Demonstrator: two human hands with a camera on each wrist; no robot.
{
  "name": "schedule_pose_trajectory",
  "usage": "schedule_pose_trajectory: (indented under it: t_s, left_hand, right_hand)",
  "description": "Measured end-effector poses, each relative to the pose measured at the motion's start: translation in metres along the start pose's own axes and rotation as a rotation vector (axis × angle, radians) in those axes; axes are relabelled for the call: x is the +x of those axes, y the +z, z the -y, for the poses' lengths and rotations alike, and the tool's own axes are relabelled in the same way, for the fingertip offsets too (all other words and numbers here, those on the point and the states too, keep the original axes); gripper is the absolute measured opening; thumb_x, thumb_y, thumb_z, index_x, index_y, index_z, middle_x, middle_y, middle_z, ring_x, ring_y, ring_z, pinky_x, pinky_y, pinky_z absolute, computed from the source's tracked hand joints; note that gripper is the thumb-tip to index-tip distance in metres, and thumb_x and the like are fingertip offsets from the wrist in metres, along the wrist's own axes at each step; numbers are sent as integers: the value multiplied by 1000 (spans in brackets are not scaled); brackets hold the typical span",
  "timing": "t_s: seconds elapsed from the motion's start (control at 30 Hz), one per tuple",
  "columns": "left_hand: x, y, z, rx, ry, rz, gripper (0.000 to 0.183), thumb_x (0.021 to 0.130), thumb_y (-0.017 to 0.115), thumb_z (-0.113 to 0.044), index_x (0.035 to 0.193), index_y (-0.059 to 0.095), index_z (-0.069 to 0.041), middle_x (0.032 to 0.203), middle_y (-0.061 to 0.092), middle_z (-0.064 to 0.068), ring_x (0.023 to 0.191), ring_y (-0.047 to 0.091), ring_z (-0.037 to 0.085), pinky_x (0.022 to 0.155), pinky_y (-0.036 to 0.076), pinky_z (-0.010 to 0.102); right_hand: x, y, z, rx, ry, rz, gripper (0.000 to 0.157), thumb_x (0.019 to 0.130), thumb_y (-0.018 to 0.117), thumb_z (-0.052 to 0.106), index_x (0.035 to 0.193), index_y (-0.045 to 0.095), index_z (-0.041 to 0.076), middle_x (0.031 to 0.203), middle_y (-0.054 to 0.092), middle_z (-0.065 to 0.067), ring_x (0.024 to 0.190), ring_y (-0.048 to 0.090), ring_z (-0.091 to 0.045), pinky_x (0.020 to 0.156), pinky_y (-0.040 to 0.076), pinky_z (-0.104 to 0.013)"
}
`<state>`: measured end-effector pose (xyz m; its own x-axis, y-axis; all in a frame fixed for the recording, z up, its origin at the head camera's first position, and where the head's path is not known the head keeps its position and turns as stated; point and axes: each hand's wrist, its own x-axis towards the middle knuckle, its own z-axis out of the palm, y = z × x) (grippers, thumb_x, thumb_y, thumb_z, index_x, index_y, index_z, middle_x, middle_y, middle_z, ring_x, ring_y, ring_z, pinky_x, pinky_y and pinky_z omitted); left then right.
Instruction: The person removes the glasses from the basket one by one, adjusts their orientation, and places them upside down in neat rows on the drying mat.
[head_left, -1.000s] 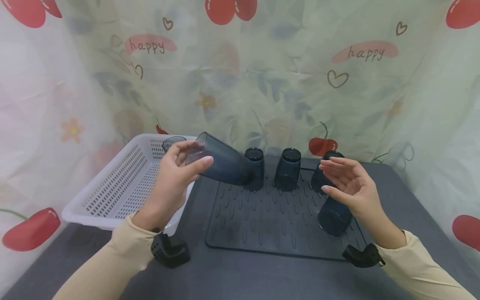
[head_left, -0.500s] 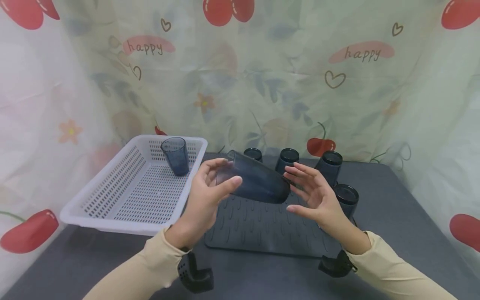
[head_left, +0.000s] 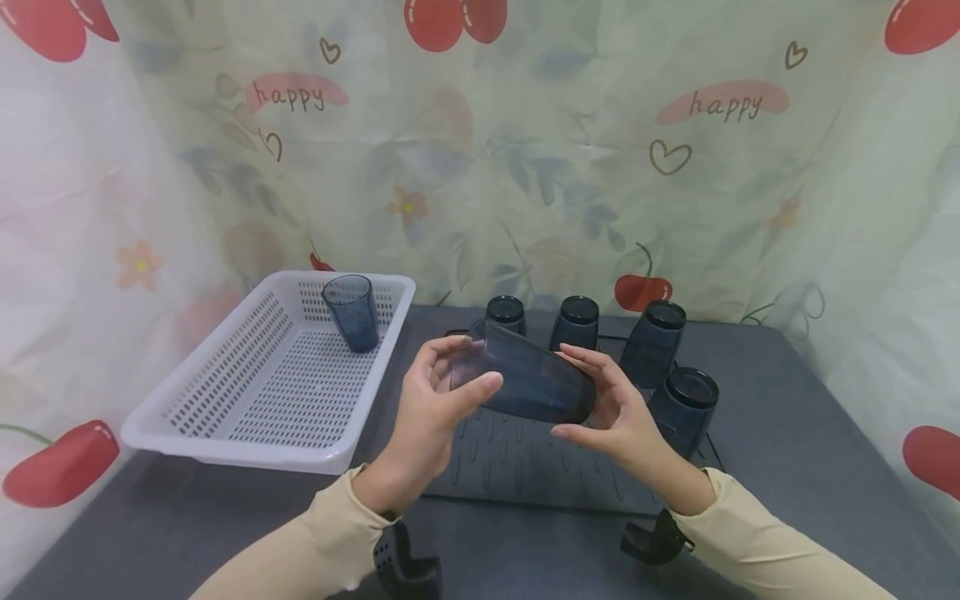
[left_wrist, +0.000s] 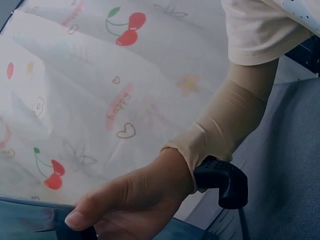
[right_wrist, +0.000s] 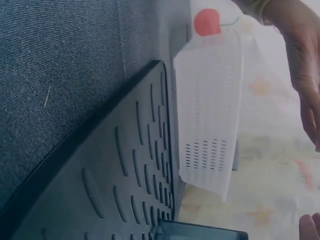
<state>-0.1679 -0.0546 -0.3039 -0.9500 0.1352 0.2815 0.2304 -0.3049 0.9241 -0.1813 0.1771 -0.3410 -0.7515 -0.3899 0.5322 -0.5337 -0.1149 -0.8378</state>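
A translucent dark blue drinking glass [head_left: 534, 382] lies tilted in the air between both hands, over the drying mat. Near its rim, the left hand [head_left: 429, 410] grips it with the thumb in front and the fingers behind. At the darker base end, the right hand [head_left: 626, 421] curls its fingers and thumb round the glass. The left wrist view shows the left thumb [left_wrist: 82, 216] against a bluish glass wall [left_wrist: 27, 222]. Only a fingertip [right_wrist: 307, 227] of the right hand enters the right wrist view, at the lower right edge.
Several matching glasses stand upside down on the dark ridged drying mat [head_left: 517, 475], including one at the right [head_left: 684, 412]. A white perforated basket [head_left: 187, 450] at the left holds one glass [head_left: 352, 315]. A printed curtain [head_left: 480, 167] encloses the grey table [head_left: 517, 554].
The left hand has carried the glass rightward from beside the basket to over the mat. The right hand has moved left and now holds the glass's base.
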Motion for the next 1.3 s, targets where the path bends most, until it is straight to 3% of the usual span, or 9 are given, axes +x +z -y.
schedule_pose_trajectory:
  t_s: [0.33,0.63,0.8,0.97,1.1,1.2,1.3]
  left_hand:
    - [-1,0,7,-17,2,-7,62,79,72,-6,131,38,1,131,50,16,114,55,20,76,50,28]
    - [-3,-5,9,-58,-83,41,60,81,69,-9,132,39,-1,135,46,16,115,54,20,87,51,33]
    - [-2,-11,13,-82,-153,125,62,80,74,-16,130,39,-3,135,44,16,113,54,19,83,52,31]
    - [1,-21,21,-13,-220,270,66,79,78,-23,130,39,-3,132,49,13,119,54,18,86,51,32]
    - [3,-24,28,73,-249,363,71,81,77,-25,133,37,0,134,49,17,131,46,26,99,46,39]
    - [2,-24,32,127,-286,398,84,81,78,-28,144,29,1,147,38,21,141,32,35,110,35,48]
    - [1,-22,37,113,-317,447,88,80,80,-26,146,29,-1,147,37,20,137,37,34,111,37,47]
  right_hand:
    - [-1,2,-6,-26,-22,-21,75,77,71,-14,142,37,0,139,46,1,117,53,-10,72,59,-29]
    - [-4,-1,-3,-25,-42,-28,73,73,72,-18,138,41,-4,133,53,-2,115,56,-12,81,57,-28]
    - [-8,-6,5,-21,-21,-27,72,73,72,-19,137,43,-3,134,52,-3,115,55,-13,84,56,-27]
    - [-10,-15,14,21,-3,-39,70,72,71,-18,135,47,1,128,55,-4,108,59,-15,83,56,-28]
    - [-11,-22,19,29,5,-43,69,73,71,-17,134,50,6,125,59,-3,105,62,-15,81,57,-29]
    - [-13,-25,22,33,5,-48,69,74,70,-16,135,50,8,126,60,-3,105,62,-15,80,57,-30]
    - [-13,-25,24,53,5,-55,68,76,70,-14,137,49,9,127,60,-3,104,62,-15,75,57,-29]
